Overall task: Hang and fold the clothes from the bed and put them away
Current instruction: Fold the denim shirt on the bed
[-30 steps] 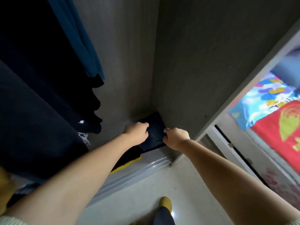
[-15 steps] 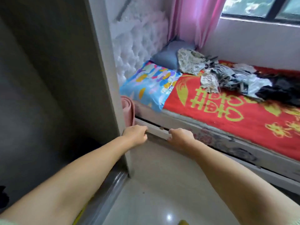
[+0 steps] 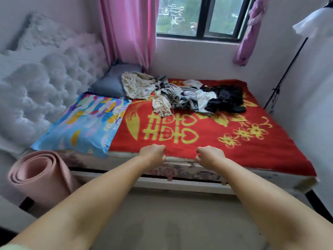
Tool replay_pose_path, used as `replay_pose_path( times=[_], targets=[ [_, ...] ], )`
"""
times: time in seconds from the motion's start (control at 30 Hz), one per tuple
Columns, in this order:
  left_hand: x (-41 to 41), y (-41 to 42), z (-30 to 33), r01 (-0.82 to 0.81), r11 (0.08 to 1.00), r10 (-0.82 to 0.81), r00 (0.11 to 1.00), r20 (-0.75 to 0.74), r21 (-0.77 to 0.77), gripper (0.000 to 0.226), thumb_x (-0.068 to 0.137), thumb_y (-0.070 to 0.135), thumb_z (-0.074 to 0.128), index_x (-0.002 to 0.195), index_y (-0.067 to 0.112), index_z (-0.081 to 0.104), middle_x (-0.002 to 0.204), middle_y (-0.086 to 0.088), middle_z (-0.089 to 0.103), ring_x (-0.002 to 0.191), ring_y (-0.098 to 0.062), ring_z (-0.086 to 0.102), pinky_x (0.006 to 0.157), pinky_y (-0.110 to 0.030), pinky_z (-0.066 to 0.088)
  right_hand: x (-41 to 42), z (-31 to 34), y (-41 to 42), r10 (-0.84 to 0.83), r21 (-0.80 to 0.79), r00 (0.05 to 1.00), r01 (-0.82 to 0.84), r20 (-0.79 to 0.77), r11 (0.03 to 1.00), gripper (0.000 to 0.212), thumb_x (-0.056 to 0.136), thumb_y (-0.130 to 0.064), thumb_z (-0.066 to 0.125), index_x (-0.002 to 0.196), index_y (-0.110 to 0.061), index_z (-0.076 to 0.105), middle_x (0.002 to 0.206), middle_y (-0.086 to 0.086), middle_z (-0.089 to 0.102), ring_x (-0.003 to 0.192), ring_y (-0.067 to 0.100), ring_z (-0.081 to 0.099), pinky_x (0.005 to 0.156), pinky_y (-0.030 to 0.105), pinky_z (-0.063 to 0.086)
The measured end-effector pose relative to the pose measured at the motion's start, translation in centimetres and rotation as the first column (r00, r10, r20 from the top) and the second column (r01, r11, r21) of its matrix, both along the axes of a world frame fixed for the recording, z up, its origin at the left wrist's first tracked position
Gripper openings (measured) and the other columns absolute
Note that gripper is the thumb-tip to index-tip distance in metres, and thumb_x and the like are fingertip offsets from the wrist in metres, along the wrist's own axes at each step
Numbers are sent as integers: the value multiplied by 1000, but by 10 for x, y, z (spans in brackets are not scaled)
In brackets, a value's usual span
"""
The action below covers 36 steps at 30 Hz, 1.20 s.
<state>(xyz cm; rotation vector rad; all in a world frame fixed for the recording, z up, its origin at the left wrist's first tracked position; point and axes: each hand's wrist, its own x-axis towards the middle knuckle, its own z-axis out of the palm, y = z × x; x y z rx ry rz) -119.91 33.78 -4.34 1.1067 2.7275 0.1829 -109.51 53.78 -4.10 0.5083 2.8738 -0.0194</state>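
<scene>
- At the far left, a white tufted headboard (image 3: 41, 91) runs along the wall; a rolled pink mat (image 3: 38, 177) stands on the floor near it, just beside the bed corner.
- A blue patterned pillow (image 3: 84, 123) lies at the left end of the bed (image 3: 180, 166), with a grey pillow (image 3: 111, 82) behind it against the far wall.
- Our left hand (image 3: 153, 155) hovers over the near edge of the bed. Its fingers are loosely curled and hold nothing.
- Our right hand (image 3: 210, 156) hovers beside it, a gap apart, in the same posture: fingers loosely curled, nothing between them.
- The clothes (image 3: 182, 95) lie in one loose pile on the far side of the red blanket (image 3: 207, 141), well apart from both hands and straight ahead of them, slightly right of centre.
- The pile's long axis runs left to right, parallel to the far wall. A beige floral garment (image 3: 137, 85) forms its left end; a black garment (image 3: 225, 100) forms its right end; grey and white pieces are tangled between.
- We judge the left hand nearer the beige end and the right hand nearer the black end. Either reach calls for leaning across the open blanket.
- We judge the current step to be fetching the next garment; much of the pile remains unsorted.
- At the far right, a purple cloth (image 3: 250, 31) hangs by the window (image 3: 200, 17).
</scene>
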Motion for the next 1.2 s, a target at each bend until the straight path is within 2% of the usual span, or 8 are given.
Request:
replay_pose_path(
  times=[0.17,0.4,0.5,0.7,0.87,1.0,1.13,1.2],
  targets=[
    [-37,50,-11,48,999,-48,999,0,-22,35,97,26,39,129,18,51,105,-2,65,78,-20,57,52,-28,37,-22,-13,47,-62,-31,998,62,0,998,31,97,-33,37,113,-16,58,107,4,64,91,25,60,69,32,47],
    [-137,98,-30,67,996,-66,997,28,-58,34,98,26,40,129,19,51,113,-2,63,79,-19,56,47,-26,32,-111,-32,88,-74,-44,997,75,25,996,30,98,-31,38,104,-13,61,100,3,64,88,24,60,68,31,48],
    [-193,122,-32,68,996,-66,997,35,-64,33,97,28,40,128,21,50,114,-1,63,76,-18,54,46,-25,31,-163,-36,112,-102,-42,994,103,34,994,26,98,-30,38,94,-13,57,93,2,61,78,22,56,60,29,43],
    [-292,159,-32,83,986,-81,997,19,-145,34,98,31,41,128,21,50,119,-2,62,92,-23,60,56,-30,41,-244,-45,142,-149,-94,989,151,22,984,26,99,-28,37,96,-13,58,96,3,62,80,23,54,62,29,40],
    [-333,211,-61,128,974,-117,991,70,-188,32,97,30,40,124,18,52,115,-3,62,91,-23,61,57,-29,42,-278,-72,186,-185,-116,981,191,65,975,29,98,-28,37,106,-13,61,106,4,64,94,26,60,66,30,41],
    [-359,269,-80,155,970,-139,985,99,-187,31,97,28,40,124,17,52,114,-3,62,85,-21,60,51,-28,38,-301,-92,252,-229,-114,968,240,106,964,31,96,-29,37,111,-17,62,110,3,65,99,26,61,69,30,42],
    [-394,340,-102,104,974,-81,989,123,-200,33,96,27,39,125,18,51,118,-3,62,98,-25,61,63,-32,46,-339,-118,339,-229,-133,961,250,157,959,32,94,-28,38,112,-17,62,115,5,63,105,27,60,73,30,42],
    [-407,374,-115,76,970,-41,987,153,-232,32,96,27,38,123,19,52,116,-3,62,97,-24,62,62,-31,43,-355,-137,378,-206,-154,957,238,202,959,32,94,-28,37,111,-16,61,115,5,64,104,27,60,73,30,43]
  ],
)
